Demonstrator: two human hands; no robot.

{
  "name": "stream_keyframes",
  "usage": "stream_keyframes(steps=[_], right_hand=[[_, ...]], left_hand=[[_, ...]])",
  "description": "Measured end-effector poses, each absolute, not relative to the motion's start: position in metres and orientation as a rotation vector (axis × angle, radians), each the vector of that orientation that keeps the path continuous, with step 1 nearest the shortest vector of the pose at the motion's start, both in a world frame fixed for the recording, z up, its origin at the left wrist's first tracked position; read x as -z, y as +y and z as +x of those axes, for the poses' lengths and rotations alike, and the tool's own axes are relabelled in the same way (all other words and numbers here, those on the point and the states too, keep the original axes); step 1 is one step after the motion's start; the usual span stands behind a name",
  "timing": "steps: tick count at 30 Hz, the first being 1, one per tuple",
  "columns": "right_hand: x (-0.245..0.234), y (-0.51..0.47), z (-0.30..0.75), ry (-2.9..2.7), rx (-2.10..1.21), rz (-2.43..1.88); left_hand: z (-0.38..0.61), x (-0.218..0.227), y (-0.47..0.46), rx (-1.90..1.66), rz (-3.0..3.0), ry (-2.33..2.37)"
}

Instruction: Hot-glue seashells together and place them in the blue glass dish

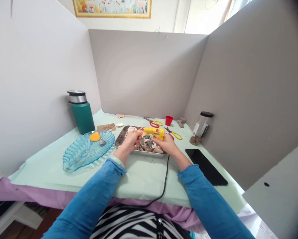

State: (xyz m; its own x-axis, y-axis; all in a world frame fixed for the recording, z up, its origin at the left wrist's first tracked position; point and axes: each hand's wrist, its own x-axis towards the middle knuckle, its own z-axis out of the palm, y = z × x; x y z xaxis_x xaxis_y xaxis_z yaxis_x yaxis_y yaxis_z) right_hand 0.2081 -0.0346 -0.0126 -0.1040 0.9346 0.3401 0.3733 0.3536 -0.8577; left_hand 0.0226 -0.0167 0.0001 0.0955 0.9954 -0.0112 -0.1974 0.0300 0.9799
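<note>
My right hand [163,142] is wrapped round the handle of a yellow hot glue gun [153,132], whose nozzle points left. Close to that nozzle, my left hand [133,138] is closed in a pinch. A pale orange seashell [144,133] shows at its fingertips, partly hidden by the glue gun. Both hands are above a metal tray [119,140] filled with mixed seashells [147,144]. From the glue gun a black cord [166,172] runs down over the table's front edge.
On the left are a blue shell-shaped dish [81,156] and a green bottle [82,116]. Behind the tray lie scissors [155,123], more yellow-handled cutters [176,135] and a red cup [169,120]. A clear jar [200,129] and black phone [205,166] are at right. Grey panels [146,73] surround the table.
</note>
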Motion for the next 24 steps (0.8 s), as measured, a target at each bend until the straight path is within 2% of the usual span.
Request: stream_keyframes(steps=[24], right_hand=[[0.0169,-0.0313,0.2101,-1.754,-0.701,-1.176]], left_hand=[[0.0215,0.002,-0.0161,-1.214,1.098,0.997]])
